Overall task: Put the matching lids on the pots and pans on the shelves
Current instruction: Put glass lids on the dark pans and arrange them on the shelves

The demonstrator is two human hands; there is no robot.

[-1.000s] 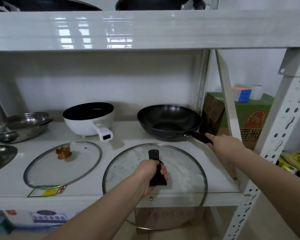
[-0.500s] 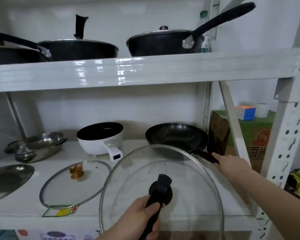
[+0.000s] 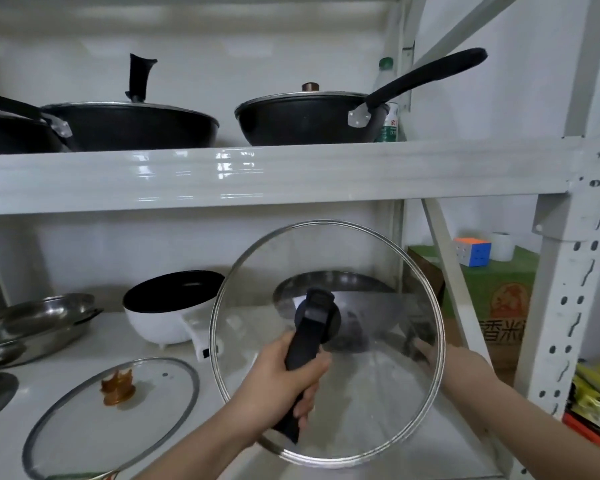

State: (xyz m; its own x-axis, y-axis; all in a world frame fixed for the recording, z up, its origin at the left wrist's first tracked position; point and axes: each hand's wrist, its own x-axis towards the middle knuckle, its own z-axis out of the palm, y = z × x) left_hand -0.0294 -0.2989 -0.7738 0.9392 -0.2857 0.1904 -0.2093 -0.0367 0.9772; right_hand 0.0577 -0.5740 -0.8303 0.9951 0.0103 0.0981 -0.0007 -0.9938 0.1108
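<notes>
Glass is filling the middle of our view: we are holding up a large round glass lid with a steel rim (image 3: pixel 326 344) by its long black handle (image 3: pixel 305 344). Our left hand (image 3: pixel 284 382) is wrapped tight around that handle, tilting the lid so its face is turned toward us. Our right hand (image 3: pixel 454 362) is reaching in behind the lid's right rim, seemingly gripping the handle of the dark round wok (image 3: pixel 336 289), though glass and blur are hiding the fingers, so we cannot tell how closed they are.

The wok is sitting toward the right end of the lower white shelf (image 3: pixel 243 455), directly behind the lid. To seat the lid well, we are judging that it needs levelling first, then centring over the wok rim while our right hand is steadying the pan, and lowering gently so steel meets rim evenly.

A smaller glass lid with an amber knob (image 3: pixel 115 414) is lying at the front left of the shelf, beside a white pot with a black interior (image 3: pixel 167 317).
</notes>
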